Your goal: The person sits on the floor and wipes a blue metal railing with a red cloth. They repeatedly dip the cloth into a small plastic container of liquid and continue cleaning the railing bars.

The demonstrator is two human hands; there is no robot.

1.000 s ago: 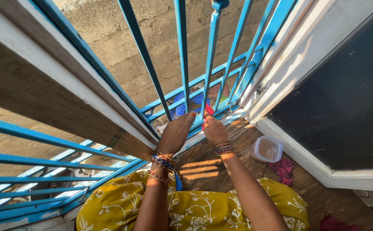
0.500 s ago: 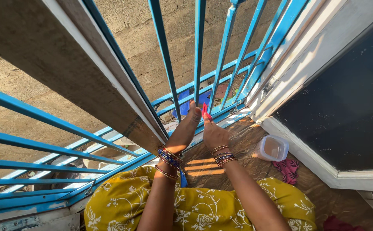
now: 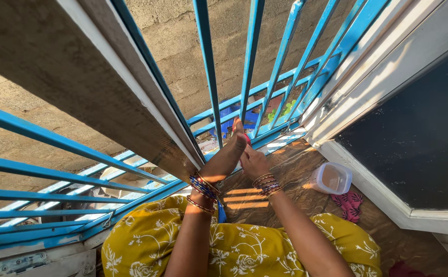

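Apparently mid-job: both hands work at the base of the blue grille (image 3: 208, 77), w/ a small red thing (image 3: 246, 137) pinched btwn them near a bar's foot; how much is done can't be judged. Left hand (image 3: 227, 154) stretches forward, fingers fairly straight, tips at the red thing. Right hand (image 3: 255, 163) is curled, fingers closed; whether it grips the red thing can't be told. Bars are smooth painted metal; wall rough concrete. Clear plastic tub (image 3: 330, 178) sits on the brown floor, well apart, by a pink cloth (image 3: 348, 203).
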